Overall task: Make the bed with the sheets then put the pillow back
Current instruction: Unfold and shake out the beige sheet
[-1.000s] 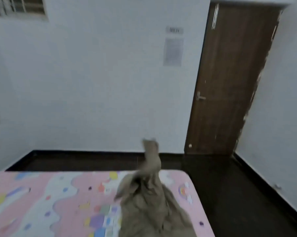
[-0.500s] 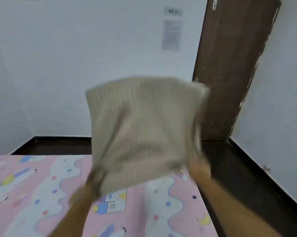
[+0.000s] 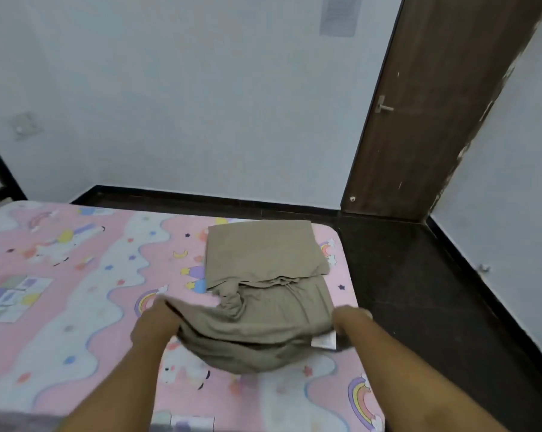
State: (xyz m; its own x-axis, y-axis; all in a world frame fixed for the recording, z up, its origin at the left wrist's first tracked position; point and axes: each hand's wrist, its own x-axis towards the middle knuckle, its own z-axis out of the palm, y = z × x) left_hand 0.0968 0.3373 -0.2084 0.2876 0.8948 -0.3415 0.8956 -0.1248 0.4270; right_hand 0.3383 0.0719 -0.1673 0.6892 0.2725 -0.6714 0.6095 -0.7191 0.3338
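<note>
- Half a second ago the tan sheet (image 3: 263,266) was thrown up in front of the wall, spread between the two hands. Now it has dropped onto the pink patterned mattress (image 3: 76,275).
- Its far part lies flat and still folded near the far right corner of the bed. The near part is bunched and sags between the hands.
- My reading: the shake-out has loosened only a fold or two, and most of the mattress is still bare, so the spreading has hardly begun. No pillow is in view.
- The left hand (image 3: 157,319) grips the near left corner of the bunch, its fingers curled into the cloth, forearm reaching forward from below.
- The right hand (image 3: 350,319) holds the near right edge just above a white label (image 3: 324,342). It looks closed on the cloth, though its fingers are blurred.
- Both hands sit low, just above the mattress and well apart, close to the bed's right edge beside the dark floor (image 3: 419,291). The next move probably calls for another lift, or a pull leftward to open the folds.
</note>
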